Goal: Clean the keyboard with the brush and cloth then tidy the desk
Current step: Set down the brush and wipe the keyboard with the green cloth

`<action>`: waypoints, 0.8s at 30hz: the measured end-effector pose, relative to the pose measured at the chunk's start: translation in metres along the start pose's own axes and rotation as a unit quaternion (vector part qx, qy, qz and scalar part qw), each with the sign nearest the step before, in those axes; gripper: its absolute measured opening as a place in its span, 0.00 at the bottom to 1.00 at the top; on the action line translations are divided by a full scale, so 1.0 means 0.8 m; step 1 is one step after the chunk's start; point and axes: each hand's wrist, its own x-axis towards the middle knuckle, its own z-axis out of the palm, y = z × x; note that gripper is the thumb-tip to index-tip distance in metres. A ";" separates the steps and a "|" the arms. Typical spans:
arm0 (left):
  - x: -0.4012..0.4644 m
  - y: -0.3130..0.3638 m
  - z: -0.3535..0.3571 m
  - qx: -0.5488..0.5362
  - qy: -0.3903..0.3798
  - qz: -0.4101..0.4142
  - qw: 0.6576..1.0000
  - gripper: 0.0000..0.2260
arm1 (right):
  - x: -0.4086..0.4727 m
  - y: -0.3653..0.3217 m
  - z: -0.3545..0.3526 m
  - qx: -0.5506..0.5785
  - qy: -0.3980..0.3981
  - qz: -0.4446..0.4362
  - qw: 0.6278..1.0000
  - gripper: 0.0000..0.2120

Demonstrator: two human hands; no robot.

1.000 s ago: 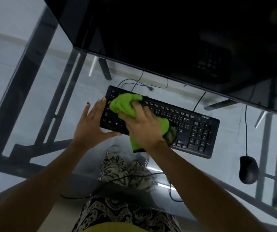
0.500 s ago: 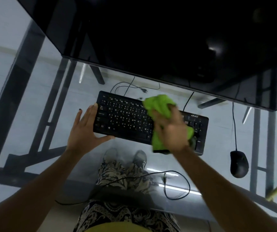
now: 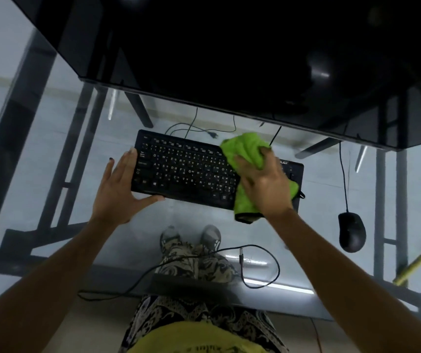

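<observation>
Green cloth, 1 piece, is bunched in the right hand on the right end of 1 black keyboard; the left hand, fingers straight, braces its left edge beside 1 mouse.

Bare forearms, yellow top, blk/cream patterned trousers, grey shoes.

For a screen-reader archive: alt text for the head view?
A right hand wipes a green cloth over the right end of a black keyboard on a glass desk, while the left hand steadies its left edge.
</observation>
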 end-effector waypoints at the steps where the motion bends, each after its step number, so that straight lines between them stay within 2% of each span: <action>1: -0.001 -0.001 0.001 0.007 0.002 0.011 1.000 0.51 | -0.008 0.011 -0.004 -0.002 -0.002 0.035 0.999 0.17; 4: -0.001 0.001 0.004 0.072 0.020 0.093 0.993 0.39 | -0.020 0.020 -0.009 0.000 0.007 0.124 0.992 0.17; 7: 0.002 -0.003 0.012 0.188 0.023 0.279 0.941 0.24 | -0.003 -0.013 0.000 -0.007 0.020 0.097 0.995 0.17; 9: 0.004 -0.006 0.014 0.201 0.013 0.338 0.919 0.28 | 0.014 -0.052 0.014 0.010 0.003 0.052 0.999 0.18; 12: 0.005 -0.008 0.016 0.198 0.009 0.359 0.912 0.37 | 0.032 -0.108 0.034 0.035 -0.034 0.005 0.999 0.17; 14: 0.005 -0.008 0.020 0.192 0.012 0.361 0.912 0.38 | 0.038 -0.122 0.036 0.032 -0.052 -0.030 0.998 0.17; 17: 0.005 -0.010 0.021 0.181 0.014 0.362 0.914 0.37 | 0.030 -0.087 0.025 0.010 -0.056 -0.049 0.997 0.19; 20: 0.002 0.000 0.010 0.171 0.005 0.353 0.920 0.36 | 0.001 -0.030 0.003 -0.013 -0.053 0.001 0.999 0.20; 24: 0.001 0.012 0.000 0.186 -0.020 0.350 0.918 0.25 | -0.023 0.005 -0.029 -0.015 -0.066 0.114 0.991 0.19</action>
